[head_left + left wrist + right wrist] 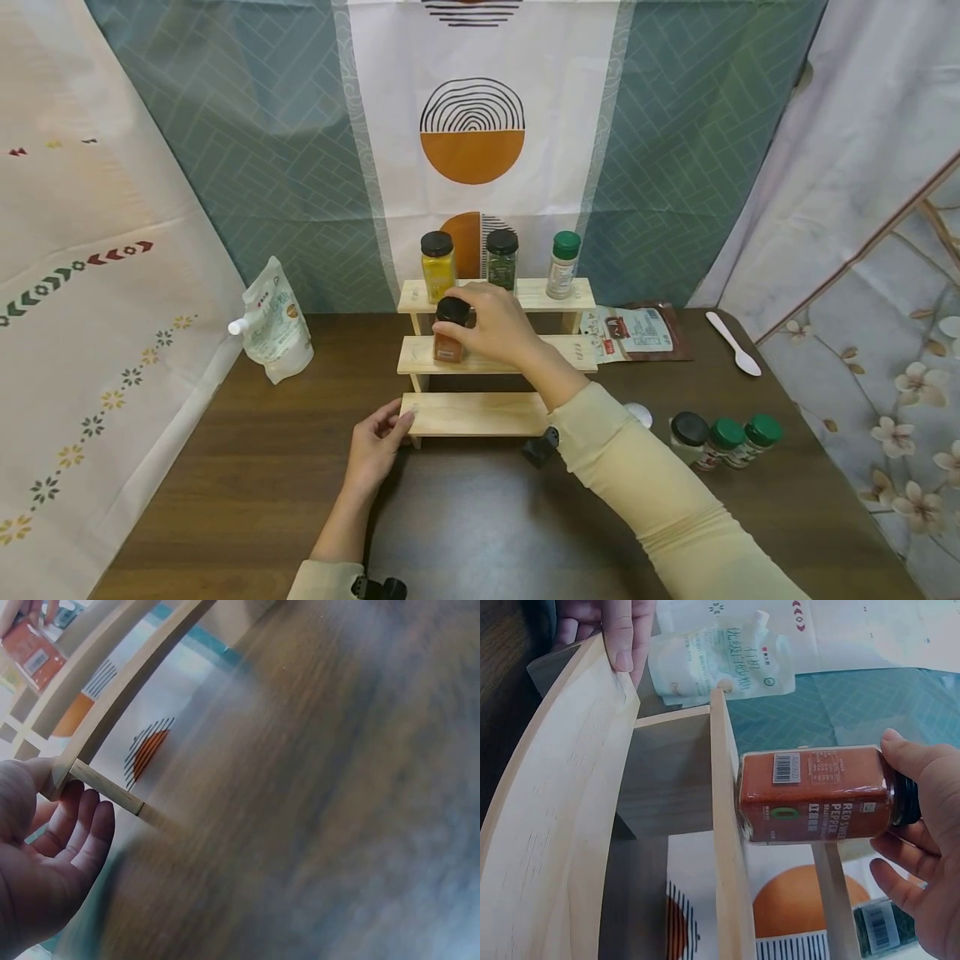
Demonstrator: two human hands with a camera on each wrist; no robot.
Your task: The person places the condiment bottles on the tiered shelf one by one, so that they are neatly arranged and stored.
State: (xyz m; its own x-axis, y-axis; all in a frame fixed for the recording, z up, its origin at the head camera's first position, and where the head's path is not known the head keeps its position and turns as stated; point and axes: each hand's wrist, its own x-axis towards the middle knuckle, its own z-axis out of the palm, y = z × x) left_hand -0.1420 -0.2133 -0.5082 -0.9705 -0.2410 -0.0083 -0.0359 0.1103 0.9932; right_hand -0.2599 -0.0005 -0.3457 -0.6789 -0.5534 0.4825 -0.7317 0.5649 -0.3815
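Note:
A jar of red sweet pepper (810,799) with a black lid stands at the left part of the middle step, its base right at the board. My right hand (495,323) holds this jar near its lid, thumb on one side and fingers on the other. The three-step wooden rack (480,414) is gripped at the left end of its bottom step by my left hand (377,444), thumb on top and fingers underneath. On the top step are a yellow spice jar (438,271), a jar of green herbs (502,265) and a green-lidded jar (562,271).
A white spouted pouch (279,329) is at the back left. Behind the rack's right side lies a brown packet (637,333), with a white spoon (733,343) further right. Near my right sleeve stand a black-lidded jar (687,433) and two green-lidded jars (757,437).

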